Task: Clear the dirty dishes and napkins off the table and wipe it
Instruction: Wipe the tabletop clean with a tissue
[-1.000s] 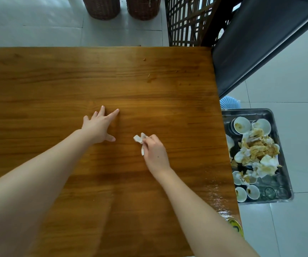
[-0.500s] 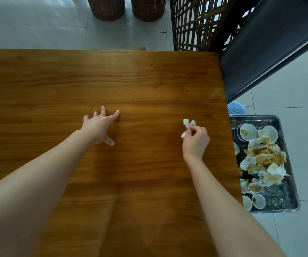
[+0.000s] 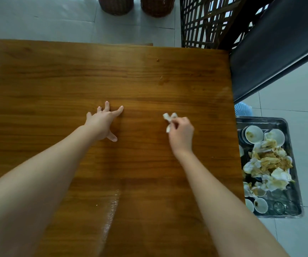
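Observation:
The wooden table (image 3: 57,86) fills most of the view. My left hand (image 3: 103,123) rests on it near the middle with fingers spread and straight. My right hand (image 3: 182,135) pinches a small crumpled white napkin (image 3: 169,119) against the tabletop, right of centre. A few crumbs (image 3: 161,77) lie on the far right part of the table. On the floor to the right sits a metal tray (image 3: 295,182) with dirty white dishes (image 3: 254,134), soiled napkins (image 3: 269,162) and glasses (image 3: 279,207).
A dark bench or seat (image 3: 271,49) and a lattice screen (image 3: 205,21) stand at the far right corner. Two wicker baskets (image 3: 136,4) stand on the tiled floor beyond the table. A blue object (image 3: 243,109) pokes out behind the tray. A wet streak (image 3: 110,216) shines on the near tabletop.
My right hand swept the napkin to the right across the table, then came back a little leftward. My left hand stayed in place.

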Demonstrator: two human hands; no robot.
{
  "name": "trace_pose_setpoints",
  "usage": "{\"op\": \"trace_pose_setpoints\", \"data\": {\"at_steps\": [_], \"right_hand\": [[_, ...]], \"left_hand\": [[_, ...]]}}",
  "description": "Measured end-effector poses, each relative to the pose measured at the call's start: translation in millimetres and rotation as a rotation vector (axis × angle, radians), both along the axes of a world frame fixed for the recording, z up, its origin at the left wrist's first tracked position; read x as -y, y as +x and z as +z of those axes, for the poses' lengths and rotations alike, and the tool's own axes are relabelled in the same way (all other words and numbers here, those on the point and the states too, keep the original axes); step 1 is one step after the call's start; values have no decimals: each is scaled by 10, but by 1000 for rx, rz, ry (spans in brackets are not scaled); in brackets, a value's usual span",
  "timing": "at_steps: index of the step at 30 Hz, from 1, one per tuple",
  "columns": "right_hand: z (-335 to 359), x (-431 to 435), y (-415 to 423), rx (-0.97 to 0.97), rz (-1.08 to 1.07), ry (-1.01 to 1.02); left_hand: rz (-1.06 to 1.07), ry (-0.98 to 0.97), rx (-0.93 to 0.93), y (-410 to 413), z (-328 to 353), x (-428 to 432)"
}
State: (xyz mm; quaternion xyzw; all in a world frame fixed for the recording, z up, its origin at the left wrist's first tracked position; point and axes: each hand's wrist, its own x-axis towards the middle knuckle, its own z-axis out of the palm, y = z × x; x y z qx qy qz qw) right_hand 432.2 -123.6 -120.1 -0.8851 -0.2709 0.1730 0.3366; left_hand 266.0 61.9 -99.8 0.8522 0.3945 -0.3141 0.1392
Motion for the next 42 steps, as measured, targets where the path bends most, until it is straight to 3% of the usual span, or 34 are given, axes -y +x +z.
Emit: {"op": "trace_pose_setpoints", "data": {"at_steps": [4, 9, 18, 22, 30, 36, 42], "right_hand": [[26, 302, 644, 29, -292, -39], [24, 226, 593, 52, -441, -47], [-11, -461, -705, 6, 176, 12], [-37, -305, -591, 15, 312, 6], [19, 618, 224, 93, -111, -60], [38, 431, 86, 65, -311, -88], [46, -166, -437, -74, 35, -66]], "left_hand": [[4, 3, 12, 7, -31, -2], [1, 10, 4, 24, -47, 1], [-7, 13, -21, 39, -17, 8], [-8, 11, -13, 34, -19, 8], [-38, -8, -4, 34, 37, 8], [-51, 0, -3, 33, 14, 3], [-50, 5, 6, 28, -64, -22]]}}
